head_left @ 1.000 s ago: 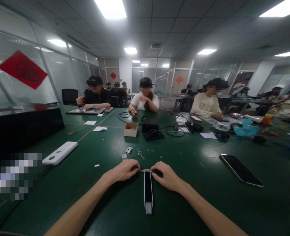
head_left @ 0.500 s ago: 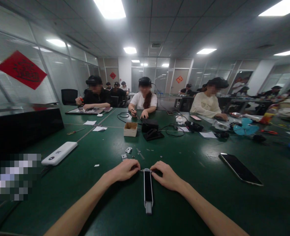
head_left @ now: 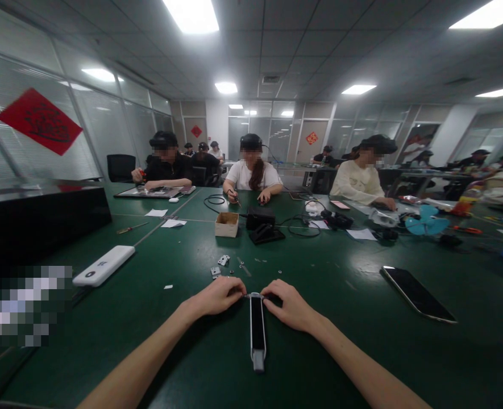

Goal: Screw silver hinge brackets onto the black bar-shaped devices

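Observation:
A long, narrow white-edged device with a black face (head_left: 257,326) lies on the green table, its grey end piece (head_left: 258,361) towards me. At its far end, my left hand (head_left: 220,295) pinches a small thin part, too small to name, against the left corner. My right hand (head_left: 289,304) has thumb and fingertips closed on the device's far right corner. Beyond my left hand lie two small metal brackets (head_left: 224,260), a thin metal strip (head_left: 245,268) and a few tiny nuts (head_left: 280,272).
A white power bank (head_left: 104,266) lies to the left, a black phone (head_left: 418,293) to the right. Further back stand a small open box (head_left: 227,225) and a black case (head_left: 260,217) with cables. Co-workers sit across the table; a blue fan blade (head_left: 427,221) lies far right.
My hands and the device have barely moved. Across the table, a co-worker's hand has moved away from the black case, to the right.

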`<move>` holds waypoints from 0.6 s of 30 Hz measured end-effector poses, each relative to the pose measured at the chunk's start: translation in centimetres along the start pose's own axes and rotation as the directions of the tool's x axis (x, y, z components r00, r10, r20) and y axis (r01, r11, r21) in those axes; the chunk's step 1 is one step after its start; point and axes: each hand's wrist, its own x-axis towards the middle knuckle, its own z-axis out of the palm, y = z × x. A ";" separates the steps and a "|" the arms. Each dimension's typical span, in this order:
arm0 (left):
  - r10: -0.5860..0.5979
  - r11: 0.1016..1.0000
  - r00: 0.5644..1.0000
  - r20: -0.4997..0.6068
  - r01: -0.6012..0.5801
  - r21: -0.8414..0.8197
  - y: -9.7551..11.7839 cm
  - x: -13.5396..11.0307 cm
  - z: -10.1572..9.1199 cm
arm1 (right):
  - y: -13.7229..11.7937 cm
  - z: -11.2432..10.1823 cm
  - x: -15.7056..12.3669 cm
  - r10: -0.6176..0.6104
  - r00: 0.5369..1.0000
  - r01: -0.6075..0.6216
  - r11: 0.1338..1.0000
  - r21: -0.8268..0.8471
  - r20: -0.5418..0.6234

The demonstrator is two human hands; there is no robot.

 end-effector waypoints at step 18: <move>0.035 0.998 0.999 -0.019 -0.036 -0.043 -0.8 0.2 0.2 | 0.6 0.4 0.1 -0.013 1.000 0.013 1.000 0.007 -0.005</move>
